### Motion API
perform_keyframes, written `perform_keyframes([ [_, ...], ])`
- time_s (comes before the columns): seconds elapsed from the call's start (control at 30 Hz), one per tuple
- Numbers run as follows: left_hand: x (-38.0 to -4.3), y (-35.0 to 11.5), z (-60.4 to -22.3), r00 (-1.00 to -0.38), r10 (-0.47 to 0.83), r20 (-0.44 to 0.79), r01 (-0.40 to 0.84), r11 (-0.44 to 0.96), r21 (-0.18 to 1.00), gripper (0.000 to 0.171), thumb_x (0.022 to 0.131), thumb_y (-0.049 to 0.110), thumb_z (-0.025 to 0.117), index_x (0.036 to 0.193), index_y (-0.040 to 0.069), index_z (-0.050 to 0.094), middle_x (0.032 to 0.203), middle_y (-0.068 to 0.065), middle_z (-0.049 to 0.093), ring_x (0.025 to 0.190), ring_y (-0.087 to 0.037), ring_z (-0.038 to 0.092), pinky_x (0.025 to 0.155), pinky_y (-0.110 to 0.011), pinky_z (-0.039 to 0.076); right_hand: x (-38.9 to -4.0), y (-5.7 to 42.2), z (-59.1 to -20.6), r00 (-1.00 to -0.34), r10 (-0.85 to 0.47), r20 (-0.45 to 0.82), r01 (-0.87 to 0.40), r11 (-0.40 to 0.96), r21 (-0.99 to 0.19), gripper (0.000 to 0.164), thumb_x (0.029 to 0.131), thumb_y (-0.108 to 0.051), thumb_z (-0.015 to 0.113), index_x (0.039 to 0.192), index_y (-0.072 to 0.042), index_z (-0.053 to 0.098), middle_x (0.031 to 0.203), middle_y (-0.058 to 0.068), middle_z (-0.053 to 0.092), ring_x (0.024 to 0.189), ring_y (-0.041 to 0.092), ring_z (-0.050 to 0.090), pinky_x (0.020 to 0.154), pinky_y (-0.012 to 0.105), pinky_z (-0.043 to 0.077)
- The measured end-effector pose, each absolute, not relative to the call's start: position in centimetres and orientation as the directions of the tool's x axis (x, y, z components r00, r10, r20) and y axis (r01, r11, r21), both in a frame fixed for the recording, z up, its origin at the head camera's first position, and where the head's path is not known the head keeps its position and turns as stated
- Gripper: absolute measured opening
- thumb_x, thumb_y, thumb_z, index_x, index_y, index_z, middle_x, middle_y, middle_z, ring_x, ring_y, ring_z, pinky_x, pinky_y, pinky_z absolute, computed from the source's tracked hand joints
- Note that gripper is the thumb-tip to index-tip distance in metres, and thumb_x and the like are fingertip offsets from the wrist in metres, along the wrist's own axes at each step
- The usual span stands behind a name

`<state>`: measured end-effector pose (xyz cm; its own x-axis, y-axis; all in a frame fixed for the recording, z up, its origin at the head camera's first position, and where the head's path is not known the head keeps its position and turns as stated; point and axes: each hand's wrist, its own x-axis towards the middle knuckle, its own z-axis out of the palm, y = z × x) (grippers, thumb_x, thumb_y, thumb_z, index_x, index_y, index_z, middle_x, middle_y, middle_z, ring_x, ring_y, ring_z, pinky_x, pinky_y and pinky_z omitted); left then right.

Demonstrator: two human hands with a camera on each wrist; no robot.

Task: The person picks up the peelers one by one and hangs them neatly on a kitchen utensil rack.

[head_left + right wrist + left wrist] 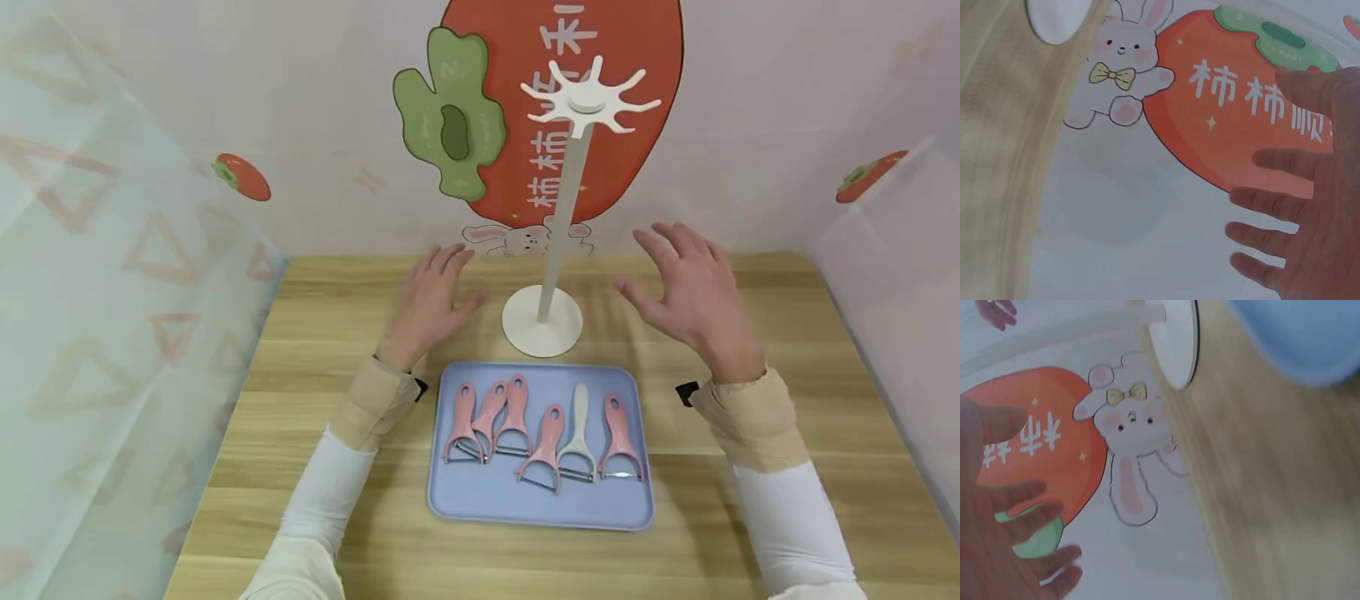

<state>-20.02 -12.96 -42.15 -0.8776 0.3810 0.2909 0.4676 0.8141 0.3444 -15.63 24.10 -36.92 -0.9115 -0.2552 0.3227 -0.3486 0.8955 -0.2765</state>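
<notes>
A white stand [564, 221] with a round base and a crown of curved hooks rises between my two hands. To its left my left hand [432, 302] hovers with fingers spread, touching nothing. On the other side my right hand [693, 292] is raised, its fingers extended and apart; the right wrist view also shows this hand [1316, 200] holding nothing. In front of the stand lies a blue tray [540, 510]. It bears several pink peelers, among them one pink peeler [617, 433] at the right, and a single white peeler [580, 425].
The tray and stand are on a wooden table [300, 475]. Behind it a pale backdrop carries a large printed persimmon [637, 158] and a rabbit [525, 242]. Patterned sheets [112, 292] hang along the left side, and another pale sheet [900, 317] at the right.
</notes>
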Motion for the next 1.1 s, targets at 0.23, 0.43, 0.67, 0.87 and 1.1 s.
perform_keyframes([
  [0.23,-18.1,-11.8,-43.8,-0.849,0.461,0.256,0.517,0.629,0.58,0.059,0.096,0.03,0.069,0.146,0.001,0.054,0.15,-0.013,0.054,0.142,-0.029,0.048,0.117,-0.048,0.036,-13.0,23.5,-38.9,-0.871,-0.394,0.294,-0.473,0.834,-0.285,0.052,0.094,-0.038,0.07,0.131,-0.001,0.068,0.126,0.02,0.067,0.113,0.042,0.064,0.095,0.059,0.05],
  [0.43,-17.0,-9.5,-44.0,-0.85,0.493,0.184,0.453,0.508,0.733,0.07,0.096,0.03,0.07,0.152,0.0,0.043,0.154,-0.017,0.049,0.141,-0.033,0.048,0.116,-0.048,0.038,-10.1,23.5,-40.6,-0.866,-0.468,0.174,-0.497,0.779,-0.382,0.029,0.093,-0.017,0.072,0.121,-0.007,0.072,0.114,0.009,0.071,0.1,0.031,0.07,0.082,0.053,0.056],
  [0.67,-18.0,-6.5,-43.0,-0.877,0.429,0.214,0.378,0.344,0.859,0.075,0.094,0.022,0.073,0.155,0.005,0.033,0.157,-0.011,0.043,0.142,-0.03,0.046,0.117,-0.044,0.037,-7.9,23.1,-42.6,-0.835,-0.545,0.069,-0.518,0.74,-0.429,0.02,0.09,-0.009,0.071,0.11,-0.008,0.076,0.107,0.002,0.071,0.09,0.02,0.068,0.076,0.042,0.057],
  [0.87,-19.0,-3.7,-41.5,-0.876,0.419,0.237,0.366,0.258,0.894,0.069,0.093,0.024,0.074,0.15,0.006,0.041,0.151,-0.011,0.049,0.141,-0.027,0.048,0.117,-0.043,0.037,-5.7,22.3,-44.3,-0.865,-0.503,-0.001,-0.453,0.781,-0.43,0.022,0.086,-0.025,0.077,0.101,-0.009,0.073,0.085,-0.001,0.061,0.07,0.012,0.054,0.062,0.031,0.047],
  [1.1,-19.5,-1.5,-40.3,-0.877,0.398,0.27,0.356,0.16,0.92,0.049,0.095,0.02,0.072,0.136,0.004,0.051,0.133,-0.011,0.064,0.132,-0.024,0.058,0.114,-0.037,0.042,-3.9,21.6,-44.5,-0.922,-0.383,-0.063,-0.333,0.863,-0.38,0.04,0.078,-0.031,0.081,0.101,-0.004,0.064,0.074,0.002,0.055,0.06,0.015,0.05,0.055,0.034,0.044],
])
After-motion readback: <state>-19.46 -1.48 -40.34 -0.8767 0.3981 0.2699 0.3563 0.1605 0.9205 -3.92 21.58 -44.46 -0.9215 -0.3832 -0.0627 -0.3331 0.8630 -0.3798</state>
